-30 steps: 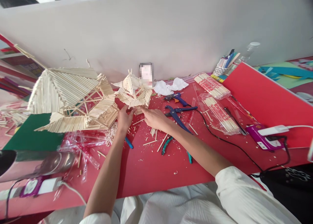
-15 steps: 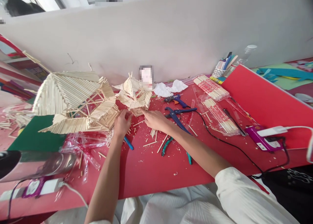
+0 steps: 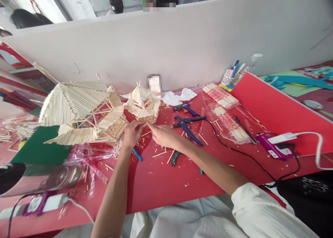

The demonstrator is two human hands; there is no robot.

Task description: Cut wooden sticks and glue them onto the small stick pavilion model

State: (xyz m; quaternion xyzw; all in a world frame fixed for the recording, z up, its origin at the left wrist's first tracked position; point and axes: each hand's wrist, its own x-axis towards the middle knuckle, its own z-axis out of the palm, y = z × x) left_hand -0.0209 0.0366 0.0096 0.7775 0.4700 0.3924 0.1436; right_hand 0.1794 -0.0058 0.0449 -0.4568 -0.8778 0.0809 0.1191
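Observation:
A small model of pale wooden sticks stands on the red table by the white wall. My left hand reaches to its front lower edge, fingers curled and touching the sticks. My right hand lies just right of it, index finger stretched out toward the same edge. Whether either hand pinches a loose stick is too small to see. A much larger stick model stands to the left, partly on a green sheet.
Blue cutters, a blue glue gun and teal-handled pliers lie right of my hands. Bundles of sticks in plastic, a purple power strip with black cable, crumpled wrappers and stick offcuts litter the table.
My view has tilted slightly so everything sits lower. Both hands stay at the small model's front edge, with the left fingers shifted a little.

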